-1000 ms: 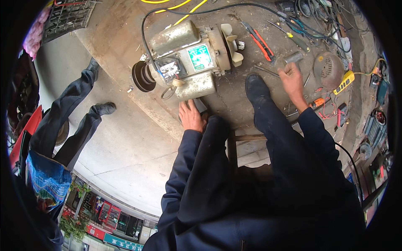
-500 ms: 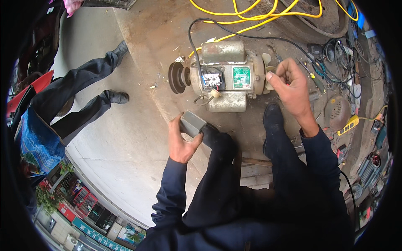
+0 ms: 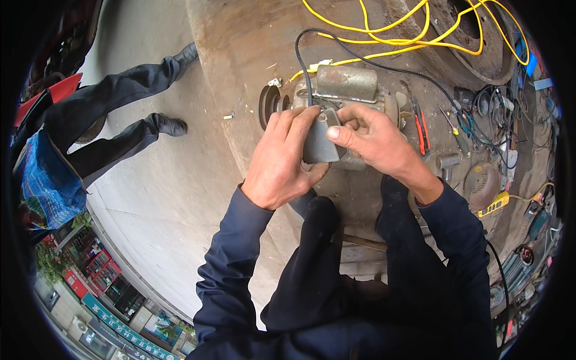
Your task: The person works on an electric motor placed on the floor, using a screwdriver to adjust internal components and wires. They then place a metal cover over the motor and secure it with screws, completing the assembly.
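My left hand grips a small grey box cover, with its fingers along the upper left and its thumb under the lower edge. At the cover's right edge is my right hand, its thumb tip against the cover and its fingers curled; what they pinch, if anything, is hidden. Beneath both hands lies an electric motor with a pulley on its left and a pale fan on its right. A black cable runs down to the motor behind the cover. The wiring there is hidden.
Red-handled pliers and a screwdriver lie right of the motor. Yellow cable loops across the top, by a large rusty wheel. Further right are a round vented cover and a yellow power strip. Another person's legs extend from the left.
My left hand has brought the grey cover up and right, over the motor's wiring. My right hand has left the fan side and moved left to the cover.
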The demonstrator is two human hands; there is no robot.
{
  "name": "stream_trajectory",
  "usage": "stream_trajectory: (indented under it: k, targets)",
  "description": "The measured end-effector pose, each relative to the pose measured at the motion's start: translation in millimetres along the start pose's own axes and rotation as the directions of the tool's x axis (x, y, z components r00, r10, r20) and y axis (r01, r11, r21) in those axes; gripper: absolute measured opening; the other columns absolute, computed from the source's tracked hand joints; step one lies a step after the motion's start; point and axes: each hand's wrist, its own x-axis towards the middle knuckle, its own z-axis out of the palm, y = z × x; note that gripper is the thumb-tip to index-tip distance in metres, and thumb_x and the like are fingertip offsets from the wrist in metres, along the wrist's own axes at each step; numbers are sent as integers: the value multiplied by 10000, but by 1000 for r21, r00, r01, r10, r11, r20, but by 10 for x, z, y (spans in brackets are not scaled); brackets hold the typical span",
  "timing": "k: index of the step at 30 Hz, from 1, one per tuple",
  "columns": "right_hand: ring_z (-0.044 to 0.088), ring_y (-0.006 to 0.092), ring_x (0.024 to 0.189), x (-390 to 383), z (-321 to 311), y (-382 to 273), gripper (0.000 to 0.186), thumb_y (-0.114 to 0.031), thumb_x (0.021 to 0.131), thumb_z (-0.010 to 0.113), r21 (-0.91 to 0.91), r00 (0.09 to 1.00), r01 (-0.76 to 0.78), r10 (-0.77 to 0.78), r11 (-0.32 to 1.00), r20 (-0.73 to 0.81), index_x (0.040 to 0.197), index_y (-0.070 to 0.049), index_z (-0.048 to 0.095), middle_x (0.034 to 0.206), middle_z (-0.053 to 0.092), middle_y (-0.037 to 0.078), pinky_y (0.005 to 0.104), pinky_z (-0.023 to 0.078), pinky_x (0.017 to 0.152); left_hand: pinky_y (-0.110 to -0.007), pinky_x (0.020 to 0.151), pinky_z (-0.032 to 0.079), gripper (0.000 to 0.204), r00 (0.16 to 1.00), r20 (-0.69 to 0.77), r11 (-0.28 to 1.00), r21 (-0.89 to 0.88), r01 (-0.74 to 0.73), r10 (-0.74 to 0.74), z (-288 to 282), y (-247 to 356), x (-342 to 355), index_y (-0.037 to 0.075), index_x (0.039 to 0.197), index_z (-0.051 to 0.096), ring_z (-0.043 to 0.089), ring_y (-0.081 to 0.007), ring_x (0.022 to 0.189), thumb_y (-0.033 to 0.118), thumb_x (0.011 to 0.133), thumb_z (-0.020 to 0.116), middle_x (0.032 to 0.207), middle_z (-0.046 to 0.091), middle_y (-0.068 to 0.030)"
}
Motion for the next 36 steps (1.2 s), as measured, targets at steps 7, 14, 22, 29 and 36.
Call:
stream_trajectory:
  k: [7, 14, 22, 29, 36]
  targets:
    - [547, 58, 635, -3, -46, 57, 532, -356, 990, 802, 44, 995, -84, 86, 995, -43, 1247, 74, 625, 823, 623, 15, 241, 441, 516, -470, 1087, 510, 878, 999, -41, 997, -64, -37, 34, 100, -37, 39, 13, 1469, 555, 586, -420, 1275, 26, 659, 891, 1399, 596, -214]
    - [680, 151, 673, 13, -236, 101, 508, -361, 1033, 710, 196, 983, -145, 164, 970, -84, 1213, 103, 607, 898, 677, 111, 284, 566, 579, -397, 1076, 521, 669, 915, -310, 935, -318, 155, -257, 327, -161, -263, -8, 1457, 563, 637, -261, 1264, 52, 860, 858, 1406, 630, -161]
    - [712, 196, 766, -4, -296, 169, 458, -328, 1069, 638, 322, 967, -178, 226, 930, -120, 1323, 46, 563, 1054, 687, 141, 319, 587, 645, -421, 818, 523, 249, 883, -280, 922, -22, 386, -376, 779, -120, -319, 25, 1101, 757, 669, -309, 878, 214, 942, 788, 931, 712, -139]
    - [726, 214, 801, -43, -248, 196, 573, -303, 1071, 650, 233, 971, -140, 180, 962, -157, 1450, 92, 479, 1161, 664, 160, 315, 594, 688, -436, 828, 426, 273, 874, -241, 892, 56, 448, -423, 923, -77, -207, 85, 1000, 753, 641, -307, 913, 305, 867, 843, 919, 671, -98]
    - [739, 238, 824, -87, -173, 252, 679, -269, 1054, 685, 228, 970, -121, 164, 966, -181, 1491, 147, 375, 1123, 671, 221, 334, 611, 711, -400, 864, 399, 247, 807, -417, 900, -67, 432, -418, 1082, -35, -289, 106, 970, 704, 631, -257, 861, 193, 794, 853, 877, 658, -41]
